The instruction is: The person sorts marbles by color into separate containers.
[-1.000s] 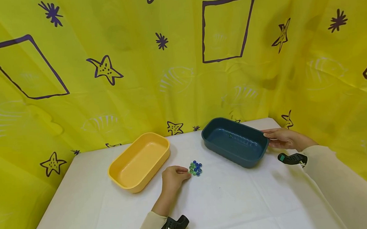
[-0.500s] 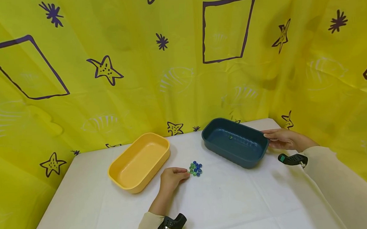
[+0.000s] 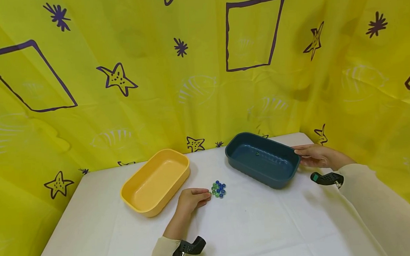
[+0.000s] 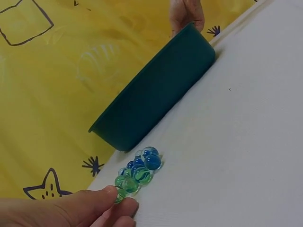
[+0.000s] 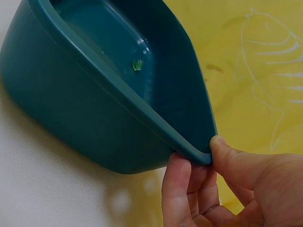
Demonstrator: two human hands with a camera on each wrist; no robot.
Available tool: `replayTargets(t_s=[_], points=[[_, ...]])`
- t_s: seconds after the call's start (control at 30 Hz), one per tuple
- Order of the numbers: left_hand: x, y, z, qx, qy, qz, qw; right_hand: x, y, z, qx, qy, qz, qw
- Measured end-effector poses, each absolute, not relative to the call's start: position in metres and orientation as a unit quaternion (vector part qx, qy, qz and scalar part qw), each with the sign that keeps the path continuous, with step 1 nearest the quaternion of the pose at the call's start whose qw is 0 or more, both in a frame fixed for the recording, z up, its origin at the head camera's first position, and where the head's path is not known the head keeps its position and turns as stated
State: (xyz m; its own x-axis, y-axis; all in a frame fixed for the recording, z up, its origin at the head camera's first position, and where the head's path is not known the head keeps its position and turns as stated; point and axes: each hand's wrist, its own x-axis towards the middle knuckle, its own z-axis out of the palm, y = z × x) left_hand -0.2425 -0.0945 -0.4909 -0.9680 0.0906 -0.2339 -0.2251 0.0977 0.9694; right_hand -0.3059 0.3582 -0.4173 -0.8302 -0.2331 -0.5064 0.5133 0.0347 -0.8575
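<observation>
My left hand [image 3: 191,200] is at the left side of a small cluster of blue and green glass marbles [image 3: 218,189]. In the left wrist view its thumb and forefinger pinch a green marble [image 4: 119,195], partly hidden by the fingertips. My right hand [image 3: 316,156] grips the near right end of a dark teal tub [image 5: 94,109]. The thumb lies on one side of the rim and the fingers press the other, as the right wrist view shows. Inside that tub lies one green marble [image 5: 137,65].
A yellow tub [image 3: 156,181] stands left of the marbles, with nothing visible in it. A white cloth [image 3: 257,225] covers the table. Behind and at the sides hangs a yellow curtain [image 3: 156,118] with starfish and fish drawings.
My left hand has drawn slightly left and toward me, its fingertips now a little away from the cluster with the green marble. The right hand and both tubs have stayed put.
</observation>
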Motion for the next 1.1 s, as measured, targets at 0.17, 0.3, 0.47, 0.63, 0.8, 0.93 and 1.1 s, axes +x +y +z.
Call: replayTargets(t_s=[0.17,0.3,0.47,0.63,0.8,0.93,1.1], points=[[-0.243,-0.096,-0.488,-0.062,0.721,0.676,0.141,-0.306,0.357,-0.418,0.103,0.666,-0.687,0.271],[-0.244,-0.097,-0.486,-0.070,0.716,0.677,0.152,-0.307,0.358,-0.418,0.102,0.665,-0.688,0.272],[-0.246,-0.097,-0.486,-0.081,0.701,0.689,0.164,-0.307,0.357,-0.417,0.100,0.668,-0.685,0.272],[-0.251,-0.096,-0.483,-0.097,0.692,0.694,0.173,-0.307,0.357,-0.416,0.097,0.663,-0.688,0.277],[-0.256,-0.094,-0.481,-0.101,0.692,0.692,0.177,-0.306,0.359,-0.415,0.088,0.662,-0.688,0.283],[-0.259,-0.091,-0.479,-0.095,0.689,0.695,0.180,-0.306,0.360,-0.416,0.088,0.664,-0.687,0.283],[-0.261,-0.088,-0.475,-0.107,0.690,0.692,0.183,-0.307,0.360,-0.417,0.092,0.664,-0.686,0.282]])
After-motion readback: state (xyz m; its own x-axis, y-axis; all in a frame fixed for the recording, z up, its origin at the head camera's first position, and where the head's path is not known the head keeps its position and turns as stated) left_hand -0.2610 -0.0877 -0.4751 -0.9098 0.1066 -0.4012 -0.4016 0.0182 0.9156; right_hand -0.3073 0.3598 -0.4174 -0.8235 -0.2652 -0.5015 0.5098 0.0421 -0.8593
